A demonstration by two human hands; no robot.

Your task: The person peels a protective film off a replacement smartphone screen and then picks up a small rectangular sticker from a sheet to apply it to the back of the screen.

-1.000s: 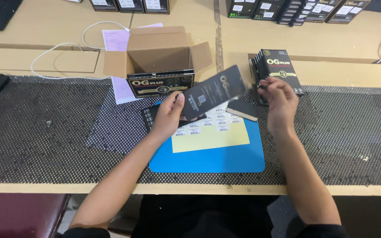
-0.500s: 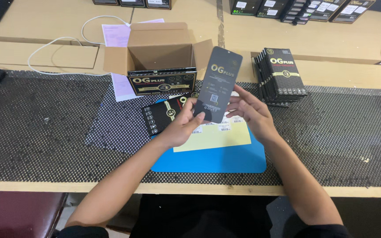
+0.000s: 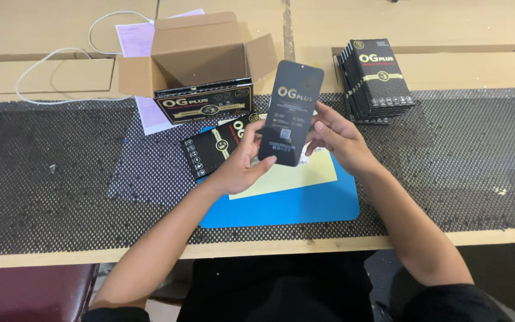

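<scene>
black sleeve (image 3: pixel 290 113) upright, left hand (image 3: pixel 239 164) – right hand (image 3: pixel 335 140) edges

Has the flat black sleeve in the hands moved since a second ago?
Yes. The flat black sleeve has been lifted off the blue mat and stood upright between left hand and right hand, its top now overlapping the open cardboard box.

The slim panel (image 3: pixel 289 113) is black with white and pale lettering. The flat packet (image 3: pixel 210 150) beneath it is black with gold print, like the stack of packets (image 3: pixel 377 80) — black, with white and gold marks. The carton (image 3: pixel 195 53) is plain brown cardboard. The pad (image 3: pixel 305 206) is bright blue, the sheet (image 3: pixel 305 176) on it pale yellow. The mesh mat (image 3: pixel 61 173) is black dotted with light specks — the bench (image 3: pixel 436 30) light tan wood. The cable (image 3: pixel 55 59) is white.
</scene>
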